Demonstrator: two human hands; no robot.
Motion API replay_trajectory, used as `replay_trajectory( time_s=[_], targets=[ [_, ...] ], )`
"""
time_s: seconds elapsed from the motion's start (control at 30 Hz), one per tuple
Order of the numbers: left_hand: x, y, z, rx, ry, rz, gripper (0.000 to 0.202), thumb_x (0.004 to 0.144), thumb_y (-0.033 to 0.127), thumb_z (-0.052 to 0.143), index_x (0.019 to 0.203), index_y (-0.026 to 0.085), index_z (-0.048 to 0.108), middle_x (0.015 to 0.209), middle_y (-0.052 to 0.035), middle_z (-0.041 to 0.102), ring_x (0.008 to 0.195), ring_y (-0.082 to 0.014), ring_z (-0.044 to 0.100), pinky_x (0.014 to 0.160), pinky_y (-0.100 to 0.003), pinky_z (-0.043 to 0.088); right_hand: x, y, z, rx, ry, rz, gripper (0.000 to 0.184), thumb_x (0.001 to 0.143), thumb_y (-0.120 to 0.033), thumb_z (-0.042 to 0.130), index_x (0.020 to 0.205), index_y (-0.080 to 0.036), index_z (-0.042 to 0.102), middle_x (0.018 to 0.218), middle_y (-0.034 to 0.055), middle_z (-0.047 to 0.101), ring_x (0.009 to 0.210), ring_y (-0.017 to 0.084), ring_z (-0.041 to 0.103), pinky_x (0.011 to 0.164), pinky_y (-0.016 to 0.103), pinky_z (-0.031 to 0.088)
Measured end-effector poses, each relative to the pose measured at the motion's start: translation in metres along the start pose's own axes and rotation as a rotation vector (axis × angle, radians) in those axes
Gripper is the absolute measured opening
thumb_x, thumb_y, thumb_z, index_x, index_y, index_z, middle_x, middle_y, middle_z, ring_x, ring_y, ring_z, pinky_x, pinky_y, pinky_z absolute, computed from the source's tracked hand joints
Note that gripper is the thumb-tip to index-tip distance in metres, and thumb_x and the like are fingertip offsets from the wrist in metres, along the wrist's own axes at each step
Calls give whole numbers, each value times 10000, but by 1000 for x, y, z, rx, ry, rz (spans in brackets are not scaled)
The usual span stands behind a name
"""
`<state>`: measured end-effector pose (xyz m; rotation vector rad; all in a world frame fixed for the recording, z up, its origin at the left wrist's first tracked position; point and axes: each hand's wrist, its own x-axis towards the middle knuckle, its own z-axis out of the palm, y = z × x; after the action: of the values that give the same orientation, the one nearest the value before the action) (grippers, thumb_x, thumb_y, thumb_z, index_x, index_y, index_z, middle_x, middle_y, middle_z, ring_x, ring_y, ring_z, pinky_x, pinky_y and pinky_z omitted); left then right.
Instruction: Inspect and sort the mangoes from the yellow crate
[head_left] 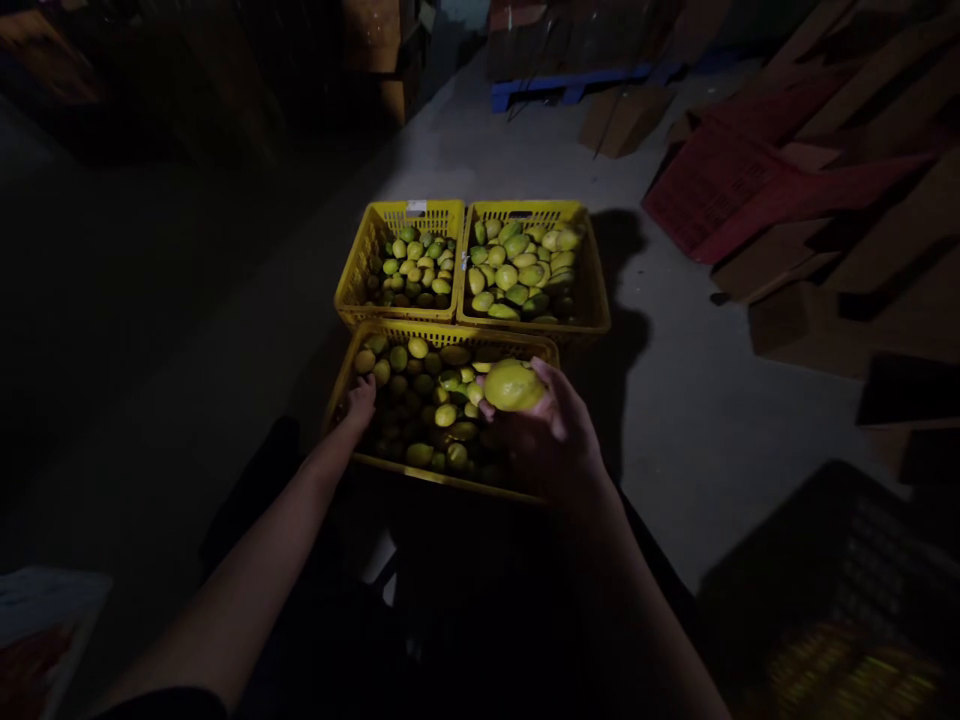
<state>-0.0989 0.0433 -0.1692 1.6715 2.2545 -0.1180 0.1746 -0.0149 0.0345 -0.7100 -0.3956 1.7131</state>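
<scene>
My right hand [551,440] is closed round a large yellow-green lemon [513,386], held above the right side of the near yellow crate [341,375]. That crate is full of yellow and green lemons [439,405]. My left hand [361,400] reaches into the crate's left side, fingers curled down among the fruit; what they hold, if anything, is hidden. Two more yellow crates stand side by side beyond it: the far left crate [367,250] holds small lemons, the far right crate [592,280] holds bigger ones.
The crates stand on a grey concrete floor [675,400]. Flattened cardboard and red sheets [750,190] lie at the right, a blue pallet [555,88] at the back. A dark crate [840,590] sits at the lower right. The left side is in deep shadow.
</scene>
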Motion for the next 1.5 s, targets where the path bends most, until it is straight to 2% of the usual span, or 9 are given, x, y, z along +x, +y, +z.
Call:
replay_trajectory(
  time_s=[0.27, 0.43, 0.6, 0.7, 0.77, 0.93, 1.07, 1.2, 1.5],
  targets=[
    [-18, 5, -23, -457, -77, -61, 795, 384, 71, 836, 1094, 72, 479, 1152, -258, 515, 1133, -421, 483, 899, -456, 397, 8, -11, 4, 4, 69, 118, 238, 647, -382, 666, 744, -229, 511, 671, 20, 650, 543, 165, 576, 477, 283, 475],
    [-26, 15, -73, -984, -174, 83, 373, 580, 168, 733, 910, 139, 561, 859, -43, 620, 919, -219, 592, 836, -324, 443, 4, -5, 11, -27, 44, 225, 234, 715, -410, 599, 760, -189, 539, 672, 51, 658, 526, 146, 556, 489, 272, 470],
    [-57, 29, -140, -1594, -352, 262, 284, 663, 176, 533, 939, 155, 595, 854, -48, 650, 811, -166, 608, 795, -326, 487, 0, 2, 17, -44, 54, 63, 157, 689, -283, 670, 777, -200, 570, 684, -28, 629, 587, 114, 552, 489, 228, 464],
    [-85, 39, -156, -2122, -582, 256, 288, 673, 271, 520, 913, 140, 611, 863, -82, 663, 829, -209, 614, 758, -363, 512, -1, 9, 19, -62, -16, 70, 155, 674, -243, 691, 764, -205, 571, 695, -42, 628, 589, 107, 558, 480, 219, 459],
    [-96, 47, -155, -2270, -638, 107, 300, 732, 344, 512, 930, 140, 608, 833, -91, 664, 787, -212, 620, 684, -346, 528, 0, 15, 18, -94, -58, 116, 167, 698, -319, 675, 765, -207, 571, 672, -31, 631, 549, 116, 558, 435, 225, 437],
    [-96, 65, -147, -2462, -558, -242, 232, 847, 306, 436, 927, 145, 582, 701, -53, 634, 630, -141, 604, 550, -233, 522, 9, 35, 14, -271, -4, 157, 437, 708, -606, 570, 682, -170, 569, 542, 25, 612, 453, 134, 555, 326, 206, 342],
    [-106, 69, -147, -2511, -537, -117, 217, 838, 263, 433, 942, 151, 587, 803, -60, 660, 717, -160, 639, 623, -275, 550, 12, 42, 14, -305, 25, 79, 442, 664, -613, 611, 689, -173, 571, 551, 24, 625, 487, 148, 589, 315, 195, 326],
    [-126, 69, -149, -2387, -526, -65, 216, 791, 303, 438, 812, 147, 585, 681, -36, 618, 545, -135, 586, 449, -225, 472, 10, 43, 21, -351, 32, -57, 412, 644, -573, 655, 698, -169, 593, 587, 22, 635, 531, 155, 605, 325, 206, 342],
    [-150, 76, -163, -2068, -474, 282, 248, 710, 355, 519, 686, 118, 589, 666, -82, 619, 564, -169, 598, 404, -224, 411, 3, 52, 25, -392, -108, -236, 262, 702, -463, 657, 705, -208, 598, 750, 14, 639, 733, 162, 605, 576, 245, 479]
  ],
)
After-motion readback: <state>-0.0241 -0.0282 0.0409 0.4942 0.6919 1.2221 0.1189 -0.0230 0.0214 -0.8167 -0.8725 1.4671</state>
